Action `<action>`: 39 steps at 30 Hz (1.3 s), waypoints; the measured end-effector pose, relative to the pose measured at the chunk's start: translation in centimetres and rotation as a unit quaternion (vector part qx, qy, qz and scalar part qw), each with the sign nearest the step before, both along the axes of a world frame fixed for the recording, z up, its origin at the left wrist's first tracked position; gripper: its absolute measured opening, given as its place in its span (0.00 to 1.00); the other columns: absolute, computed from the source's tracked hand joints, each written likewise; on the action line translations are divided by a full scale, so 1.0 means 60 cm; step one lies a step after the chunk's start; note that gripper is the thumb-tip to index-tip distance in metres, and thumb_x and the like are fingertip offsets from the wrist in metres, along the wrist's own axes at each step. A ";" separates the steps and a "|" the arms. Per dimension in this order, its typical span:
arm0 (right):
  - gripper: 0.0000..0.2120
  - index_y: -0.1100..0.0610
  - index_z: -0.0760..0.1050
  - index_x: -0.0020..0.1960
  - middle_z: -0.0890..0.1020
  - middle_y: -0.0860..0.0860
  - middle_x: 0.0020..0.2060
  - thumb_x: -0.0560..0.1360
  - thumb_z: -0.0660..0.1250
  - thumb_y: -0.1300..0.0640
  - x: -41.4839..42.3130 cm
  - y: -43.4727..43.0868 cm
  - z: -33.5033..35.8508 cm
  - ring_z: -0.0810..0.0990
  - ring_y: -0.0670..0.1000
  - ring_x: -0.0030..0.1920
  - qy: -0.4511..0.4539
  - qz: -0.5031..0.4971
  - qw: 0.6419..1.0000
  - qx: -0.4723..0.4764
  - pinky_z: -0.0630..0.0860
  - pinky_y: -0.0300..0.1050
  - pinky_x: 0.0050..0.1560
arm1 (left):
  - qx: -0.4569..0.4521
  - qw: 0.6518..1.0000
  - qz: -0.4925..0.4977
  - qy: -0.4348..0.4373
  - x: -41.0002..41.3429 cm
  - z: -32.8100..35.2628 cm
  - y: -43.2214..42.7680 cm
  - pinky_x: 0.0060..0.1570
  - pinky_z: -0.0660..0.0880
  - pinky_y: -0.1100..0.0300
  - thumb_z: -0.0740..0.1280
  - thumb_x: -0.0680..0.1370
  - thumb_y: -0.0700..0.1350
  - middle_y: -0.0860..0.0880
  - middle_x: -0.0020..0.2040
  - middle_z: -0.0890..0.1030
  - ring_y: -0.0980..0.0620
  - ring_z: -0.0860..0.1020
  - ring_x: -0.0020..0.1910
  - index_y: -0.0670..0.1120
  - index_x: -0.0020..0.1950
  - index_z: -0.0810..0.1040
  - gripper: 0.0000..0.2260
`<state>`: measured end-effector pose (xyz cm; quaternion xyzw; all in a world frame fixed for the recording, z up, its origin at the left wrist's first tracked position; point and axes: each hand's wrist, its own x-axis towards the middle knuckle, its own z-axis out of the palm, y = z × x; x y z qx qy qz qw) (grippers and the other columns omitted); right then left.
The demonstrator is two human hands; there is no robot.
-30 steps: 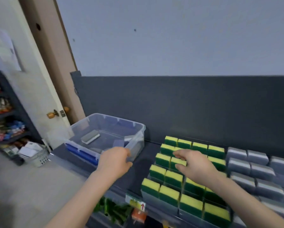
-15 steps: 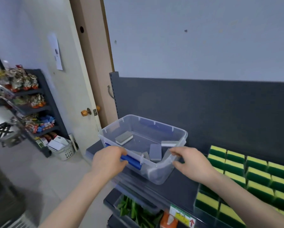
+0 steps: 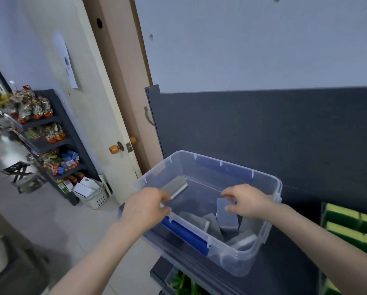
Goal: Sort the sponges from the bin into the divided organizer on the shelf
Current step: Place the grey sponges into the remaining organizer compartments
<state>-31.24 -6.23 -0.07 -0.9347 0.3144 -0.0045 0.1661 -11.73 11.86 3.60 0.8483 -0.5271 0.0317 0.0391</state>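
I'm on the picking step. My left grip (image 3: 145, 207) clamps the near rim of the bin (image 3: 269, 177). My right grip (image 3: 248, 201) pinches a grey sponge (image 3: 228, 219) standing inside the bin. Next I'd lift it clear and carry it right of the bin to the organizer (image 3: 323, 218).
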 end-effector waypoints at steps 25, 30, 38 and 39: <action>0.19 0.55 0.65 0.47 0.76 0.55 0.51 0.67 0.74 0.53 0.134 -0.145 -0.098 0.77 0.58 0.51 0.249 0.089 0.964 0.014 0.68 0.44 0.39 | 0.048 0.982 -0.070 0.170 0.123 -0.132 -0.240 0.51 0.75 0.60 0.69 0.72 0.57 0.61 0.50 0.79 0.59 0.77 0.48 0.59 0.55 0.79 0.12; 0.15 0.49 0.66 0.42 0.74 0.45 0.41 0.64 0.72 0.56 0.128 -0.153 -0.083 0.73 0.50 0.44 0.068 0.014 0.996 0.057 0.68 0.44 0.37 | 0.016 0.969 -0.083 0.231 0.149 -0.141 -0.238 0.49 0.74 0.65 0.71 0.71 0.56 0.65 0.47 0.78 0.66 0.76 0.45 0.59 0.57 0.79 0.15; 0.13 0.45 0.74 0.41 0.77 0.39 0.37 0.64 0.73 0.60 0.215 -0.106 0.009 0.74 0.40 0.39 -0.236 -0.028 0.969 0.060 0.73 0.39 0.43 | -0.126 0.899 -0.172 0.383 0.185 -0.084 -0.245 0.54 0.74 0.66 0.77 0.65 0.54 0.64 0.57 0.77 0.69 0.74 0.55 0.61 0.64 0.71 0.29; 0.13 0.45 0.74 0.42 0.78 0.39 0.38 0.64 0.74 0.59 0.230 -0.099 0.017 0.74 0.40 0.40 -0.259 -0.034 0.963 0.071 0.73 0.38 0.43 | -0.137 0.901 -0.180 0.370 0.193 -0.073 -0.244 0.52 0.74 0.67 0.76 0.66 0.54 0.65 0.56 0.77 0.68 0.75 0.55 0.61 0.63 0.72 0.28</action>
